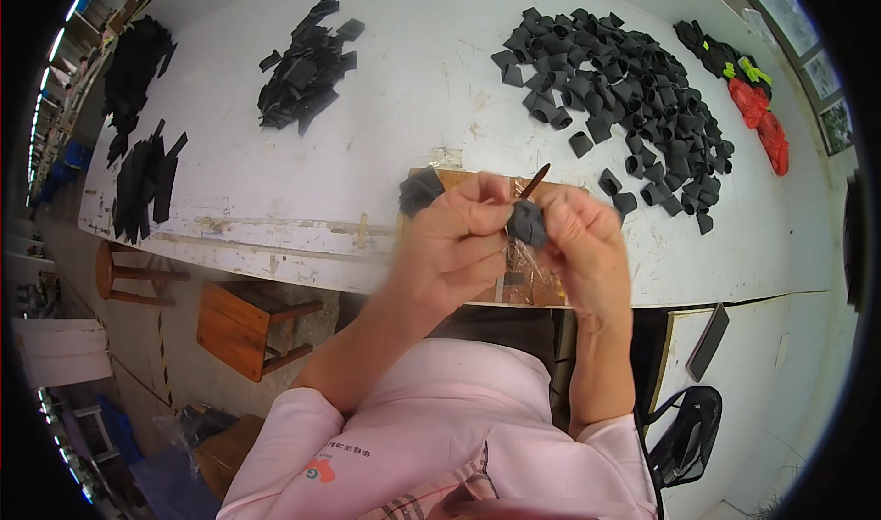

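Over the front edge of the white table, my two hands are raised close together around a small folded black piece of sheet material (pixel 528 223). My left hand (pixel 456 240) pinches its left side between thumb and fingertips. The right edge is gripped by my right hand (pixel 585 235), its thumb on top. A dark reddish-brown pointed stick (pixel 535 181) shows just beyond the piece; its lower part is hidden, so whether a hand holds it I cannot tell. Beneath lies a brown wooden board (pixel 543 289), with a small stack of black pieces (pixel 421 191) at its left corner.
Many looped black pieces (pixel 633 93) are heaped at the right of the table (pixel 413 89). Flat black strips (pixel 307 72) lie at the back left, more strips (pixel 147 180) at the left end. A red plastic bag (pixel 760 121) rests far right. Wooden stools (pixel 239 327) stand below left.
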Motion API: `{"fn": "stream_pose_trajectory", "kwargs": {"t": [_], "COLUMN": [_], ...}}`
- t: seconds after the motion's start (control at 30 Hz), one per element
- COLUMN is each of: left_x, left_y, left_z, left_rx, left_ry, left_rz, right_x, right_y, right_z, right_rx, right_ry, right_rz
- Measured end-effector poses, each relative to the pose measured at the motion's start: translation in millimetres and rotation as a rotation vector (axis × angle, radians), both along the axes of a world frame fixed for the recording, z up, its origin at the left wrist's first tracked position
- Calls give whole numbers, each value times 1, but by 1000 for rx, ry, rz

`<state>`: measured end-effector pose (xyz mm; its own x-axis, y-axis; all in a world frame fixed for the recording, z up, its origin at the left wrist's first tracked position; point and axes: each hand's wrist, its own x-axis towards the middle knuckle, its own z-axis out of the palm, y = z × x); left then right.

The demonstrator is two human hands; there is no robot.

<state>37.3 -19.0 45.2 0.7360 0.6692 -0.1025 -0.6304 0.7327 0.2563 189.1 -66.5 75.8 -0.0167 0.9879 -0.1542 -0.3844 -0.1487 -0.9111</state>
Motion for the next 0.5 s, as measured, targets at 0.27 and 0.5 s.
{"fn": "stream_pose_trajectory", "kwargs": {"t": [0.27,0.5], "left_x": [3,7], "left_y": [23,15], "left_z": [11,16], "left_rx": [-142,-60], "left_ry": [11,-85], "left_rz": [-69,-24], "right_x": [12,15], "right_y": [37,41], "right_z": [-16,-10], "right_rx": [102,193], "right_ry": [79,-51], "right_rz": [135,173]}}
